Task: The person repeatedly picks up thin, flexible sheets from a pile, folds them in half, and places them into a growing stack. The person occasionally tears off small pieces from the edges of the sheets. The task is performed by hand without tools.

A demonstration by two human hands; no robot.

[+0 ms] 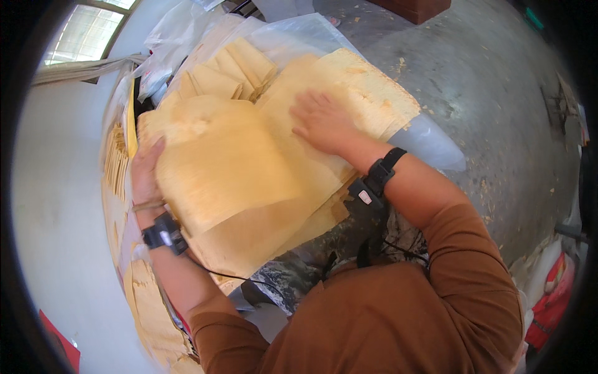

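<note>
At centre of the view, on the worktop in front of the person, lies a stack of thin tan sheets, veneer-like, w/ a faint grain. Top sheet is roughly rectangular; its long axis runs from lower left to upper right, far end pointing toward the upper right of the view. Sheets under it fan out a bit, edges not lined up, corners sticking out at lower right.

Left hand is at the stack's left edge, fingers together and curled onto the edge of the top sheet, thumb side up; can't tell how many sheets it grips. Right hand lies flat on the sheets further up & right, fingers apart, palm down, pressing, clamped on nothing. Both wrists carry black bands w/ small boxes; a thin black cable runs from the left one.

Beyond the right hand, paler sheets w/ rough, chipped edges overhang a clear plastic bag that lies under them. Behind the stack, smaller folded tan pieces sit piled, partly inside more clear plastic wrap, crumpled, upper left. Along the left side, narrow stacked strips stand on edge, and more tan sheets are heaped at lower left.

Right of everything is grey concrete floor w/ scattered wood chips. A red-and-white bag sits at far lower right, a brown box at top. Window at upper left.
</note>
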